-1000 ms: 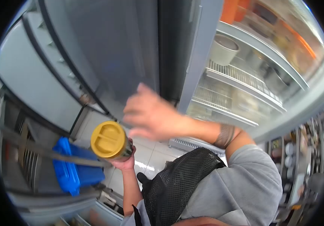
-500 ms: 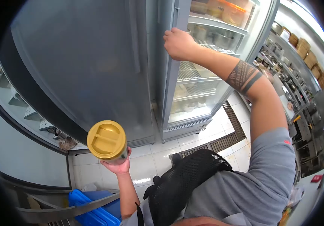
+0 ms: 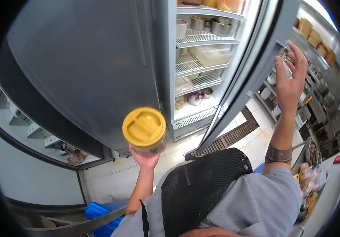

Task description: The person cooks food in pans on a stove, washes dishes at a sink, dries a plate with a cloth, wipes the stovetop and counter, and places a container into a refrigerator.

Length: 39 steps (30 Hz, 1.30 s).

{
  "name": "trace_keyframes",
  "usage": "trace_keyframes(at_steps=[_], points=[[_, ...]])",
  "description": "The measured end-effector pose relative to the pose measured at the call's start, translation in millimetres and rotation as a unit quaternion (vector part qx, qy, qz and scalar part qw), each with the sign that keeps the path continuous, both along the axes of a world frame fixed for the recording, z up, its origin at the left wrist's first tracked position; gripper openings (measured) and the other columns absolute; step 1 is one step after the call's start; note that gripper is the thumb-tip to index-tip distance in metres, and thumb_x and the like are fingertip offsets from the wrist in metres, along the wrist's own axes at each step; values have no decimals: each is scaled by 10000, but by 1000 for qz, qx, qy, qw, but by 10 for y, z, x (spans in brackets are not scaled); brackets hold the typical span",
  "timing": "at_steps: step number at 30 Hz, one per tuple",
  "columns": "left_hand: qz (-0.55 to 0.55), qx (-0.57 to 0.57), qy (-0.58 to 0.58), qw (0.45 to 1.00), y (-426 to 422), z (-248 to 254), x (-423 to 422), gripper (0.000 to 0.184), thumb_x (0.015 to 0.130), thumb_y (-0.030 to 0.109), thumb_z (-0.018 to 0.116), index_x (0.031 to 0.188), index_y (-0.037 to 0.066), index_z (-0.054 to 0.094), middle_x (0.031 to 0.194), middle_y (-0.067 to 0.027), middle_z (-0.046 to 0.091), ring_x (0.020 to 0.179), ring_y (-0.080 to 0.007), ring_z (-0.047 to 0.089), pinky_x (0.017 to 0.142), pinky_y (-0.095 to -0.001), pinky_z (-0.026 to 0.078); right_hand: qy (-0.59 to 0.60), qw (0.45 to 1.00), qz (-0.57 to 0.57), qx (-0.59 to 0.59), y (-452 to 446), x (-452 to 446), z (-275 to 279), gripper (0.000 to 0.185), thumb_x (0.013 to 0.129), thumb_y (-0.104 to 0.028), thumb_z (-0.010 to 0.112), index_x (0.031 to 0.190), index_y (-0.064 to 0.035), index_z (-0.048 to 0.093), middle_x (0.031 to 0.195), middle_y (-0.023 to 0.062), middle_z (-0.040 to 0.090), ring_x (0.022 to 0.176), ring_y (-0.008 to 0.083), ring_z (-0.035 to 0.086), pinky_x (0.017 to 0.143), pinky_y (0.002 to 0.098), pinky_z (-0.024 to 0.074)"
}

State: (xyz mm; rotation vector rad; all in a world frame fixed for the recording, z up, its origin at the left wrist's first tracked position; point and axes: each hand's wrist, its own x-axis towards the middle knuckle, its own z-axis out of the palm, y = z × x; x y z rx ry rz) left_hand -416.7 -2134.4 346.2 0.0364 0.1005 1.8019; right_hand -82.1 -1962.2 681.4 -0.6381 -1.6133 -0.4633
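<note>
My left hand (image 3: 147, 158) is wrapped round the lower part of a clear container with a yellow lid (image 3: 144, 126), held upright in front of the fridges. Only part of its see-through body shows below the lid. On the right, my right hand (image 3: 292, 75) is raised with its fingers apart and holds nothing. It is beside the outer edge of the swung-open fridge door (image 3: 252, 75); whether it touches the door I cannot tell. Inside the fridge, metal pots (image 3: 220, 28) and a lidded plastic box (image 3: 211, 55) sit on wire shelves.
A bowl of purple pieces (image 3: 195, 97) stands at the fridge bottom. To the left is a closed grey door (image 3: 83, 59). A drain grate (image 3: 233, 136) crosses the tiled floor. Blue plastic (image 3: 103, 219) lies lower left, and shelves with bamboo steamers (image 3: 314, 37) line the right.
The fridge door has swung open to the right. My right hand has left its edge grip and moved right, fingers now spread. The yellow-lidded container has moved right and up.
</note>
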Motion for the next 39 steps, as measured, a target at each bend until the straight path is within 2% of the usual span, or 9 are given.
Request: trace_keyframes(at_steps=[6,10,16,18,20,23,33,37,39], points=[[-149,40,22,988,787,440,249,871,799,697,546,1504,227,344,1536,-144,327,1362,-399,364,1000,-617,389,189,951,-124,-210,-22,616,-306,907,854,-435,754,1440,104,318,1379,248,498,1263,331,511,1089,371,357],[-252,131,1,959,1277,802,610,944,798,726,528,1537,188,291,1543,-181,303,1347,-429,372,1010,-586,405,270,930,-206,-140,180,1105,-374,902,844,-406,749,1454,85,302,1399,250,477,1329,346,445,1115,392,315],[-292,131,15,947,2112,1228,1081,889,816,717,517,1521,214,317,1531,-174,326,1339,-420,385,994,-616,395,-4,933,-360,12,173,709,-406,868,749,-274,846,1470,-91,398,1495,174,385,1402,381,319,1143,492,279],[-282,160,42,945,2430,1386,1220,863,838,719,485,1521,218,317,1534,-164,331,1344,-409,391,999,-631,393,-19,987,36,-152,526,483,-509,914,683,-232,892,1453,-95,421,1482,136,409,1366,358,380,1084,472,391],[-268,178,66,944,2730,1628,1372,860,844,718,472,1528,223,308,1547,-148,327,1353,-409,395,1002,-641,394,-16,911,218,-350,671,121,-435,949,627,-254,932,1421,-92,439,1442,139,443,1322,320,444,1014,445,470],[-268,206,70,938,3188,2048,1526,788,878,707,407,1496,220,373,1512,-131,403,1319,-368,459,1000,-636,400,16,879,321,-353,1339,-157,-420,898,621,-267,939,1359,-76,464,1379,159,485,1249,294,508,995,421,478],[-124,288,255,915,4758,3342,1283,881,936,774,149,1486,114,342,1452,-186,454,1312,-401,480,1020,-735,369,58,921,314,-224,3076,-546,994,726,698,-347,887,1222,29,553,1098,104,645,1012,185,619,910,296,485],[-56,154,281,945,4784,3043,1218,680,1031,602,256,1345,23,425,1331,-238,525,1213,-372,546,1036,-611,434,65,909,366,-188,3496,-1004,1290,587,643,-285,896,1053,50,643,1036,182,699,953,217,668,832,322,542],[-69,125,453,880,4570,2634,1238,433,1036,434,447,1149,34,567,1070,-140,646,938,-239,642,855,-422,530,41,910,348,-223,3528,-1163,1386,609,632,-309,900,1047,54,642,1052,193,698,961,231,671,840,329,542]])
